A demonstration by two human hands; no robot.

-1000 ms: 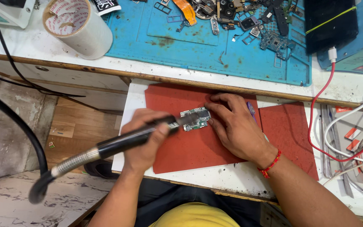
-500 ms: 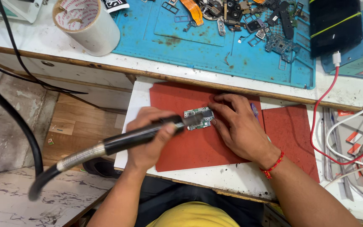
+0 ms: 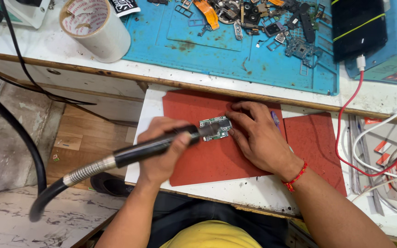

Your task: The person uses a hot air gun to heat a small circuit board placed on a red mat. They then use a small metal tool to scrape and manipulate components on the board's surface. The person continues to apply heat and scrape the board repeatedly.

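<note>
Red rubber mat (image 3: 207,160): left hand (image 3: 161,151) fisted round black hose-fed handpiece (image 3: 152,146); right hand (image 3: 258,138), fingers flat, pins small green circuit board (image 3: 215,127). Keep nozzle steady.

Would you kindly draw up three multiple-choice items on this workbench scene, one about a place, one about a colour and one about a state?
1. Where does the small circuit board lie?
A. on the blue mat
B. on the red mat
C. on the floor

2. What colour is the cable plugged into the black phone?
A. red
B. green
C. yellow

3. What is the left hand doing?
A. resting flat and empty
B. holding the tape roll
C. gripping the black hot-air handpiece

Answers:
1 B: the board sits on the red mat, with the right hand fingers touching its edge.
2 A: a red cable runs down from the phone's white plug.
3 C: the fingers wrap around the handpiece, whose tip points at the board; the tape roll stands untouched on the bench.
</note>
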